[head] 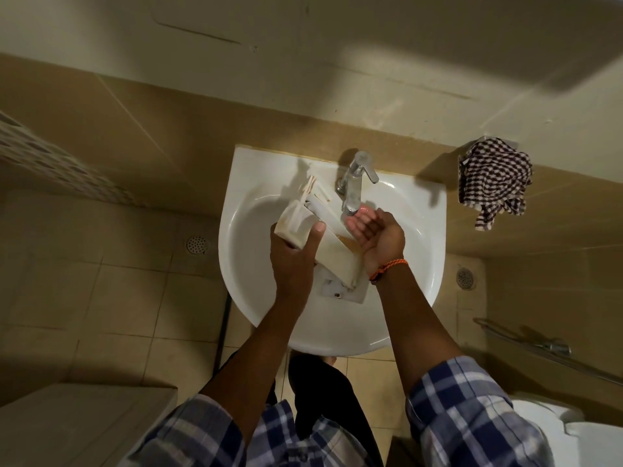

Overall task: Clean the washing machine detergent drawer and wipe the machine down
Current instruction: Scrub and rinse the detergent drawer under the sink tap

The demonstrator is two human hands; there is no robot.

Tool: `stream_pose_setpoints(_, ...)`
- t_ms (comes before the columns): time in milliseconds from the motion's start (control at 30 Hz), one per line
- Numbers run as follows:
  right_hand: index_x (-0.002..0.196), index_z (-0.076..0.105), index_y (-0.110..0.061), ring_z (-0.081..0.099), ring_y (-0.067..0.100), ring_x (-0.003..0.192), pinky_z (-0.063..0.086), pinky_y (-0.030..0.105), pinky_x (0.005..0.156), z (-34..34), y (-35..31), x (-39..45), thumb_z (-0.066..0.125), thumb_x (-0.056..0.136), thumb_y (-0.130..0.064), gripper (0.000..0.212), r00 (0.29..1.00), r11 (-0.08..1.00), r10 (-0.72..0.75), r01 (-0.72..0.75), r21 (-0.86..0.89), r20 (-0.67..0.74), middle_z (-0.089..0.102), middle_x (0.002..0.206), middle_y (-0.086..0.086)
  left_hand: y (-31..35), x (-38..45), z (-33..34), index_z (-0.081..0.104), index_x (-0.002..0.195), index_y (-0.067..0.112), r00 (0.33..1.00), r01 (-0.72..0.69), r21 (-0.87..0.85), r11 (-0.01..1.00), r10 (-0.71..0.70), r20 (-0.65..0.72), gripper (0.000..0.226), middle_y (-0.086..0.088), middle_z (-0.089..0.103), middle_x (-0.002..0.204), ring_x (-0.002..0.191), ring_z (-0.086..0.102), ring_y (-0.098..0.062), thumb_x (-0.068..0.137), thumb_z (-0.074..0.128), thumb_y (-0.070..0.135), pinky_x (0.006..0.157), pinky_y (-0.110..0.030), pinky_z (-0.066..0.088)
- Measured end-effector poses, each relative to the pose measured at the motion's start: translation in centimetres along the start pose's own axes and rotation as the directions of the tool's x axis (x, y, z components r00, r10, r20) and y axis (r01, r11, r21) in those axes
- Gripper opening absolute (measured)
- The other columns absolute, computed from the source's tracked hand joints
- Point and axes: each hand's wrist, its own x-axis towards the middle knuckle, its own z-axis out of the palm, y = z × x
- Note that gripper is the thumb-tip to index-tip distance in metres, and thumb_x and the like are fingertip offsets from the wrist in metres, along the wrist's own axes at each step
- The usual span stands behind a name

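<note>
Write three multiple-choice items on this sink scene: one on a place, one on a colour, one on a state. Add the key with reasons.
1. Where is the checked cloth?
A. in the basin
B. on the wall right of the sink
C. on the floor

2. What colour is the cord bracelet on the right wrist?
A. orange
B. green
C. white

3. How is the detergent drawer held?
A. lying loose in the basin
B. gripped by the left hand under the tap
C. balanced on the tap

Key: 1 B, it hangs by the wall, beyond the rim. 2 A, orange strands show. 3 B, the left thumb curls over the drawer; the right hand cups below the spout.
</note>
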Motion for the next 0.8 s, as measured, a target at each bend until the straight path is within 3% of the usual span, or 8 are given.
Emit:
stream_pose_setpoints(133,0.105,0.065,0.002,0.073,0.037,0.093,0.064,0.049,0.088,0.5,0.1,0.6,0.048,0.107,-0.011,0.021,1.000,0.998,0.022,-0.023,0.066,0.015,0.071,0.099,0.022,0.2,-0.1,-0.4,0.050,0.144,0.033,0.997,0.014,0.001,1.000,-0.014,0.071,0.074,0.006,0.067,0.131,0.120,0.069,-0.016,0.082,0.091,0.038,0.088,-0.054,0.065)
stream_pose_setpoints(200,0.103,0.064,0.004,0.071,0.044,0.099,0.062,0.051,0.093,1.1,0.2,0.7,0.050,0.106,-0.009,0.019,0.999,0.998,0.036,-0.037,0.042,0.015,0.070,0.105,0.026,0.1,-0.5,-0.7,0.045,0.148,0.032,0.993,0.027,0.003,1.000,-0.027,0.112,0.082,0.005,0.064,0.135,0.123,0.067,-0.016,0.081,0.091,0.035,0.088,-0.051,0.065)
stream_pose_setpoints(333,0.096,0.063,0.002,0.068,0.050,0.113,0.067,0.045,0.080,1.6,0.6,0.6,0.055,0.104,-0.011,0.018,0.998,0.997,0.067,-0.067,-0.036,0.006,0.065,0.109,0.029,0.2,-0.5,-1.0,0.044,0.153,0.030,0.994,0.024,0.006,1.000,-0.025,0.106,0.080,0.005,0.065,0.136,0.122,0.069,-0.018,0.085,0.087,0.032,0.082,-0.045,0.067)
stream_pose_setpoints(433,0.083,0.062,-0.002,0.065,0.032,0.078,0.067,0.046,0.080,1.8,0.7,0.4,0.054,0.103,-0.009,0.023,0.999,1.000,0.023,-0.023,0.014,-0.027,0.063,0.079,0.017,0.3,0.1,-1.0,0.046,0.151,0.031,0.993,0.046,-0.004,0.999,-0.045,0.108,0.070,0.005,0.067,0.134,0.119,0.071,-0.015,0.091,0.081,0.031,0.078,-0.046,0.068)
stream_pose_setpoints(500,0.075,0.058,-0.005,0.062,0.029,0.075,0.067,0.044,0.078,2.1,0.4,0.0,0.050,0.103,-0.008,0.030,1.000,0.999,0.021,-0.020,0.043,-0.013,0.060,0.065,0.008,0.3,0.5,-0.9,0.047,0.151,0.032,0.991,0.077,-0.029,0.997,-0.074,0.111,0.066,0.006,0.068,0.133,0.117,0.071,-0.011,0.093,0.078,0.034,0.075,-0.045,0.068)
stream_pose_setpoints(600,0.078,0.054,-0.008,0.073,0.040,0.090,0.065,0.042,0.080,2.2,-0.4,-0.8,0.047,0.104,-0.010,0.027,0.997,0.997,0.076,-0.076,0.003,0.024,0.068,0.064,0.006,0.3,1.3,-0.7,0.047,0.152,0.030,0.988,0.107,-0.038,0.994,-0.102,0.115,0.065,0.004,0.067,0.134,0.119,0.070,-0.015,0.095,0.075,0.037,0.074,-0.046,0.067)
stream_pose_setpoints(700,0.077,0.055,-0.008,0.071,0.023,0.063,0.061,0.051,0.093,2.0,-1.2,-0.7,0.047,0.104,-0.009,0.028,0.998,0.998,0.064,-0.064,0.004,-0.023,0.066,0.059,0.004,0.1,2.3,-0.5,0.047,0.153,0.027,0.984,0.122,-0.019,0.992,-0.119,0.131,0.062,0.002,0.066,0.133,0.122,0.066,-0.017,0.097,0.073,0.034,0.075,-0.045,0.067)
stream_pose_setpoints(800,0.076,0.063,-0.005,0.068,0.023,0.062,0.066,0.040,0.073,2.6,-1.2,-1.1,0.051,0.102,-0.006,0.029,0.993,0.994,-0.020,0.007,-0.105,-0.117,0.068,0.062,0.007,-0.1,3.0,-0.5,0.048,0.153,0.026,0.976,0.140,-0.009,0.990,-0.136,0.169,0.067,-0.001,0.064,0.137,0.127,0.063,-0.019,0.093,0.074,0.043,0.080,-0.051,0.067)
